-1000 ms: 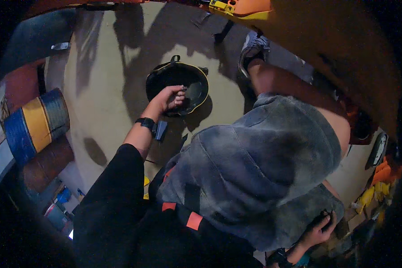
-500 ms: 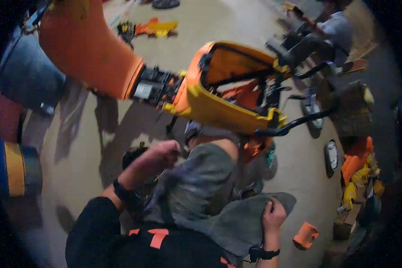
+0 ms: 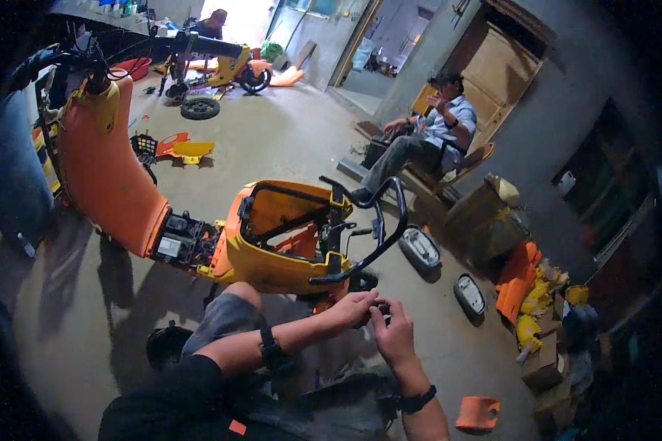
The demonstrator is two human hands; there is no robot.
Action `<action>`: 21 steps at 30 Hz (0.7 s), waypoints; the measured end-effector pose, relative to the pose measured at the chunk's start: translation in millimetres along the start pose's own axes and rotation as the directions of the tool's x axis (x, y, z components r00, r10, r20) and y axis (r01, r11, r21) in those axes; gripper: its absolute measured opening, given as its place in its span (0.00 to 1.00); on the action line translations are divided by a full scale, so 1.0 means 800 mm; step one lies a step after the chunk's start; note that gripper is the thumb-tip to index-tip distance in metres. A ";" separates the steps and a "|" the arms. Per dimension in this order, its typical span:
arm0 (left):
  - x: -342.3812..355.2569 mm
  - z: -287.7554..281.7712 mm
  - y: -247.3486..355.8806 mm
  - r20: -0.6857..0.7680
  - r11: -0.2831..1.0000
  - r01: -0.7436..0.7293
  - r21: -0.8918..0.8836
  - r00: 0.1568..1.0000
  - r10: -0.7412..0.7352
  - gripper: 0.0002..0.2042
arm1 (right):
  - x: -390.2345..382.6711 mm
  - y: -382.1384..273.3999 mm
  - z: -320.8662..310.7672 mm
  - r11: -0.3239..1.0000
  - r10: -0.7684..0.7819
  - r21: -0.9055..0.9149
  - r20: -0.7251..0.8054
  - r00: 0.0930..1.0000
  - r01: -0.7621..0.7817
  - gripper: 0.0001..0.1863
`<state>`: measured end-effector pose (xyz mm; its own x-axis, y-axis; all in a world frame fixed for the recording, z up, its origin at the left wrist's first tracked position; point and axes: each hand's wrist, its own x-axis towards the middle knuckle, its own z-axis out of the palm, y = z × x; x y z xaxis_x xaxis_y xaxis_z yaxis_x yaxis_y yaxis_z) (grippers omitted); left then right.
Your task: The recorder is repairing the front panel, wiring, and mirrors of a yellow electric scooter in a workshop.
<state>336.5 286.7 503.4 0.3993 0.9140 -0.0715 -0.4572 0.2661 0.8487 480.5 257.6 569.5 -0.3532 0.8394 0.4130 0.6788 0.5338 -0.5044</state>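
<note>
My left hand [image 3: 353,310] and my right hand [image 3: 392,329] meet in front of me at the rear of a partly stripped orange and yellow scooter [image 3: 121,176]. Both have their fingers curled together around something too small to make out. Just beyond them are the scooter's yellow seat housing [image 3: 265,261], with an open cavity, and its bent black rail [image 3: 395,220]. Exposed components [image 3: 176,242] sit in the footboard. A black bucket [image 3: 165,345], partly hidden, is on the floor left of my knee.
A seated person [image 3: 445,125] is at right, another person [image 3: 210,29] by a second scooter [image 3: 232,70]. A tire [image 3: 198,108], yellow panels [image 3: 195,151], oval housings [image 3: 419,250], heaped orange parts [image 3: 515,279] and an orange piece [image 3: 478,413] lie about.
My view has lifted to take in the scooter and room. My left hand has left the bucket and my right hand has left my thigh; the two now come together.
</note>
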 end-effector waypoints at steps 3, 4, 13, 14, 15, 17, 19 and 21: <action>0.008 -0.041 -0.012 0.005 0.958 -0.251 0.140 0.968 0.253 0.20 | 0.017 -0.014 0.015 0.999 -0.002 0.036 0.046 0.999 0.001 0.12; 0.001 -0.053 -0.010 0.032 0.909 -0.353 0.222 0.934 0.355 0.20 | 0.024 -0.024 0.017 1.000 -0.009 0.011 0.058 0.998 0.009 0.10; -0.023 -0.159 0.024 -0.109 0.391 -0.626 0.675 0.440 0.892 0.15 | 0.129 -0.068 0.068 0.932 -0.334 -0.057 0.248 0.909 0.358 0.14; -0.022 -0.180 0.029 -0.280 0.482 -0.543 0.688 0.413 0.866 0.14 | 0.158 -0.076 0.084 0.898 -0.421 -0.064 0.167 0.892 0.436 0.13; -0.021 -0.186 0.038 -0.446 0.581 -0.472 0.663 0.374 0.813 0.12 | 0.188 -0.068 0.090 0.909 -0.369 -0.113 0.229 0.901 0.401 0.14; -0.022 -0.183 0.047 -0.505 0.566 -0.409 0.716 0.257 0.824 0.12 | 0.251 -0.042 0.119 0.909 -0.368 -0.166 0.118 0.922 0.383 0.10; -0.018 -0.186 0.048 -0.486 0.513 -0.391 0.764 0.175 0.856 0.12 | 0.309 0.000 0.147 0.889 -0.355 -0.271 0.101 0.929 0.369 0.09; -0.018 -0.190 0.040 -0.404 0.431 -0.417 0.800 0.156 0.901 0.12 | 0.347 0.022 0.167 0.939 -0.157 -0.288 0.126 0.980 0.188 0.11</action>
<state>195.6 328.8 452.1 -0.6706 0.5064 0.5420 0.2721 -0.5118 0.8149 308.3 513.3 573.8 -0.5337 0.7513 0.3882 0.7568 0.6292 -0.1773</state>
